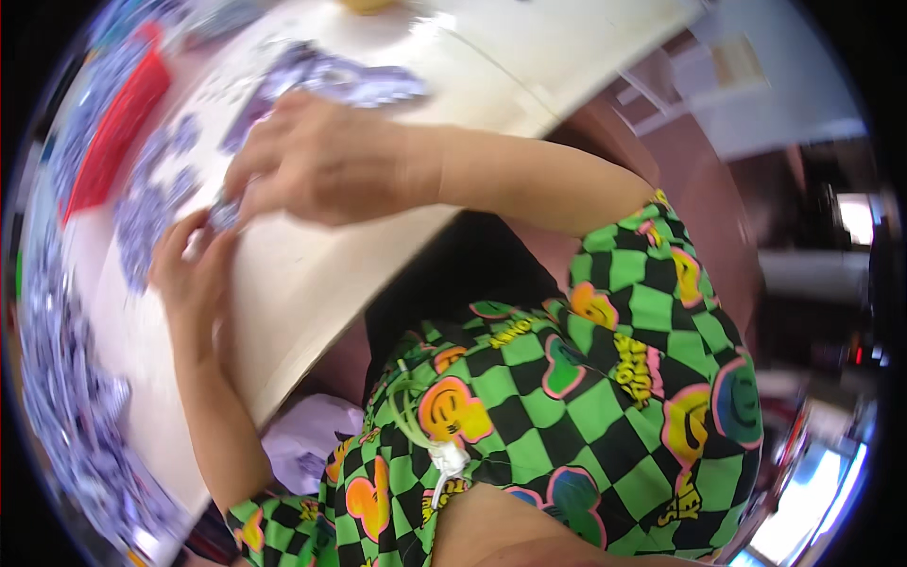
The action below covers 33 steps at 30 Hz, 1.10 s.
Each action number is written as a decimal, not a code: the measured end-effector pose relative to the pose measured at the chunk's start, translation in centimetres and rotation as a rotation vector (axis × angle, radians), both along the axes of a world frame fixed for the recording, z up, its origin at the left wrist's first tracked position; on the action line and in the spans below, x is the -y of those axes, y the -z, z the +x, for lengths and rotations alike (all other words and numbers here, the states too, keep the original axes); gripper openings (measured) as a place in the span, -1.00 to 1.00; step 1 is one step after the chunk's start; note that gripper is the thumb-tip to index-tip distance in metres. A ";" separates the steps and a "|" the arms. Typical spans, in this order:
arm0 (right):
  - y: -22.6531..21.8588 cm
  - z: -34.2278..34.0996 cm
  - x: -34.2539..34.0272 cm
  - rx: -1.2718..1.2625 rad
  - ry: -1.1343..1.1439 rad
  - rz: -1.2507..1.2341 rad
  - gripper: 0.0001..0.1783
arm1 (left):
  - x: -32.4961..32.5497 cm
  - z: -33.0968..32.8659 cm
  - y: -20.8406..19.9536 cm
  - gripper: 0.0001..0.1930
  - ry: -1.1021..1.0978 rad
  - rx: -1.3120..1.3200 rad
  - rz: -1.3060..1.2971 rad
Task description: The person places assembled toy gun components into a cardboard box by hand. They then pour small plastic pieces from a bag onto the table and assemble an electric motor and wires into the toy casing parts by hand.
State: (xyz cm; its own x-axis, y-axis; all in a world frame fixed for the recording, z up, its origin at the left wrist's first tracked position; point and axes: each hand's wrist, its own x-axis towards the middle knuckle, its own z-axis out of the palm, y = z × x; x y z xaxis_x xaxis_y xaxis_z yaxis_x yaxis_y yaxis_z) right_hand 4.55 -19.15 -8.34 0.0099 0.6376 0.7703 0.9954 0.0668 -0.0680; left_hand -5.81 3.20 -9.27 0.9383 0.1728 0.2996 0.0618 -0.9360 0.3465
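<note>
Head view: a small, shiny, pale-violet piece (pixel 225 214) is pinched by the left hand (pixel 192 269); the right hand's (pixel 316 168) grip, blurred beside it, cannot be judged. Through uneven finger pressure, it could be dropped among flat violet pieces (pixel 140 227) on the white desk (pixel 293 269).

Worn on the head, the fisheye camera peers steeply down, close over the green-and-black checked shirt (pixel 605 420) and both hands (pixel 326 170), the table (pixel 293 302) slanting across the upper left.

The area appears to be a small-parts workshop, indicated by the white surface (pixel 302 283) beneath the fingers (pixel 253 163) and the massed purplish pieces (pixel 138 227) left of them.
</note>
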 end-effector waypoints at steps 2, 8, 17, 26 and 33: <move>1.2 -2.7 3.3 -0.019 -0.063 0.085 -0.89 | -0.5 0.2 -0.7 -0.62 -0.020 -0.088 -0.006; 10.9 -8.8 12.6 -0.395 -0.047 0.036 -0.85 | -3.5 1.0 -0.4 -0.53 0.004 -0.028 0.059; 28.8 -15.2 25.6 -1.039 0.932 -0.168 -0.61 | 7.8 5.2 -3.0 -0.63 0.760 0.105 0.319; 38.3 -13.9 29.5 -1.265 1.485 -0.227 -0.73 | 19.9 13.9 -3.0 -0.67 1.300 -0.045 0.464; 48.4 -19.1 41.8 -1.761 2.004 0.074 -0.70 | 24.2 16.2 -1.5 -0.61 1.510 -0.098 0.534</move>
